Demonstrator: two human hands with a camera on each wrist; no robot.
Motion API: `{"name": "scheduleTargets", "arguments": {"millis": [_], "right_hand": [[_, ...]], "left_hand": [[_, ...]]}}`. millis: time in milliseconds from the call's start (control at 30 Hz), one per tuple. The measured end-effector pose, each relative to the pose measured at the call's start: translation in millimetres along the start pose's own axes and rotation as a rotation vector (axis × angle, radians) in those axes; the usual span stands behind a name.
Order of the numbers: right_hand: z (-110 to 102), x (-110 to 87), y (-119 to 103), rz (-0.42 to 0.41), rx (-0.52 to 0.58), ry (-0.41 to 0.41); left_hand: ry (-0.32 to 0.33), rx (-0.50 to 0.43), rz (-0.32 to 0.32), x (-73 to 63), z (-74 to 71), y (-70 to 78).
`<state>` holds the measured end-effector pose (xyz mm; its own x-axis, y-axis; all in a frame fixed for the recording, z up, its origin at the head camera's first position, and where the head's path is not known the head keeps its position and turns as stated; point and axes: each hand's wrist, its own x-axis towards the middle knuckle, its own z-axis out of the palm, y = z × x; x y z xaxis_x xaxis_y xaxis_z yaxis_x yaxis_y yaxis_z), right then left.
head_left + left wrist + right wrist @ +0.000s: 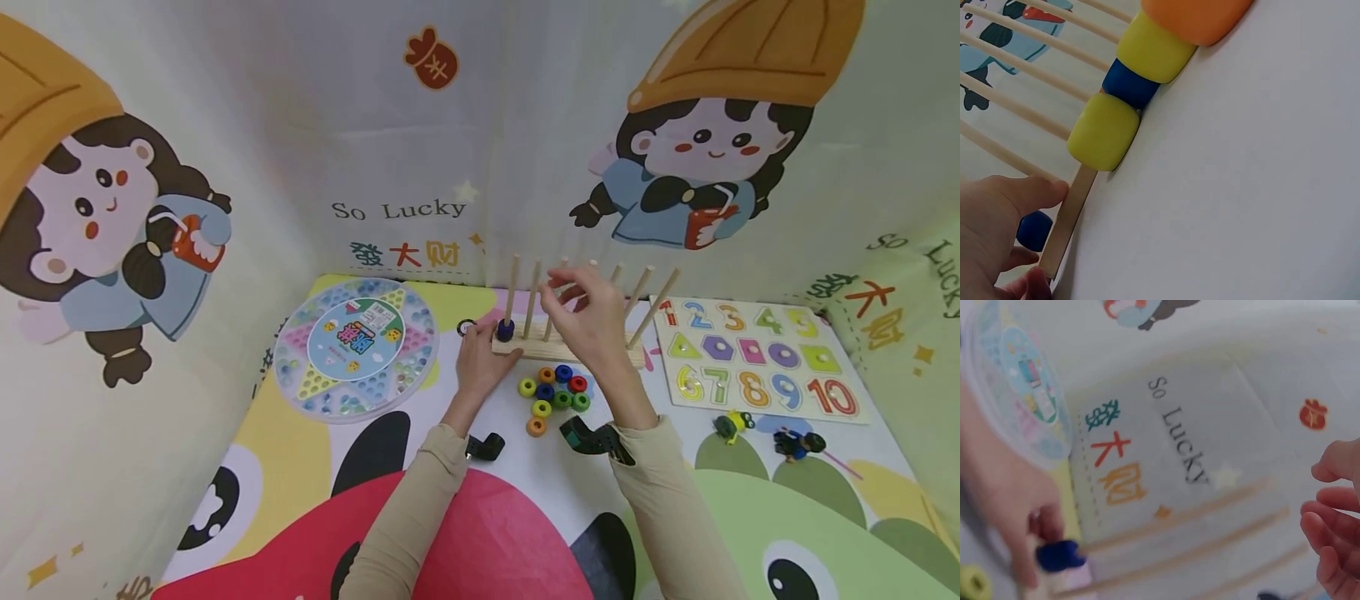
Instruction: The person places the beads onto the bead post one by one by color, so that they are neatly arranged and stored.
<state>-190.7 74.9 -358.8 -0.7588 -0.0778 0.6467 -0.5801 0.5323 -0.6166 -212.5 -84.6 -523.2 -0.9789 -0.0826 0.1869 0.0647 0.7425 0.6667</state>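
A wooden peg stand [536,348] with several upright pegs is at the back of the table. My left hand [480,362] grips the left end of its base, thumb along the front edge in the left wrist view. Dark blue beads [506,331] sit low on the leftmost peg, beside that hand. Raised in front of the middle pegs, my right hand [592,321] has loosely bent fingers with nothing visible between them in the right wrist view; it hides part of the pegs. Loose beads lie before the stand: yellow [527,387], orange [536,427], red [577,384], green [581,401] and blue [563,373].
To the left lies a round Chinese checkers board [356,350]. A number and shape puzzle board [757,358] is at the right, with two small toy figures, one yellow-green [733,426] and one dark blue [798,444], in front. A printed curtain [517,150] rises behind the stand.
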Motion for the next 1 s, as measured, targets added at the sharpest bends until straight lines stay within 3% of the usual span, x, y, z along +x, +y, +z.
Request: {"name": "scheduleTargets", "arguments": {"millis": [200, 433, 667, 1000], "right_hand": [[-20.8, -44.3, 33.3, 0.164, -0.053, -0.074], [-36.9, -93.1, 68.4, 0.341, -0.063, -0.377], [-45.3, -124.7, 84.9, 0.364, 0.048, -0.579], [-50.5, -142.7, 88.4, 0.379, 0.076, -0.671]], "left_hand": [[0.012, 0.01, 0.0, 0.3, 0.5, -1.2], [0.013, -0.002, -0.007, -0.2, -1.1, -2.1], [0.003, -0.015, -0.008, -0.6, -2.4, -1.8], [-0.014, -0.062, -0.013, 1.1, -2.5, 2.5]]}}
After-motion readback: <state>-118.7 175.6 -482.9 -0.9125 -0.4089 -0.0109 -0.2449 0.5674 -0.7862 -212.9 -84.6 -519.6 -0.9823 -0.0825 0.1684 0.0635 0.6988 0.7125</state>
